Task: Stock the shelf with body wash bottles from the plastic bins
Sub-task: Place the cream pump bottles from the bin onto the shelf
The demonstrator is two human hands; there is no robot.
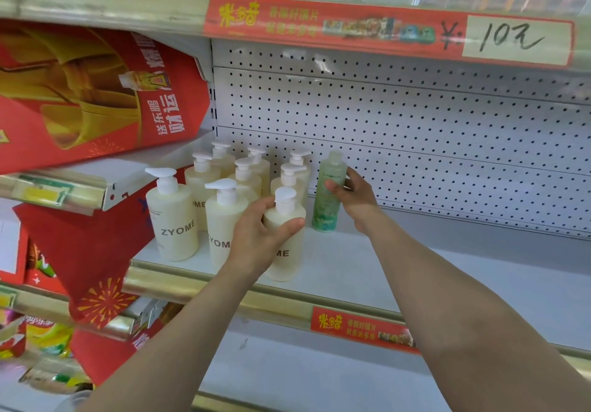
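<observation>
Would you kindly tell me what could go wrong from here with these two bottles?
The cream pump bottle in the left hand stands near the front edge of the shelf; a nudge might tip it off. The tall, narrow green bottle gripped by the right hand could topple against the packed pump bottles when released.

Bright, soft, even light with no hard shadows. The pegboard (pixel 415 143) is sharp, slightly greyer along its top under the price strip (pixel 383 27). Below it the shelf (pixel 447 271) is evenly lit, and its gold rail (pixel 198 283) shows pale glare. Above it and far to its lower left, goods (pixel 41 338) smear into blur. Wide-angle bowing bends straight edges.
</observation>
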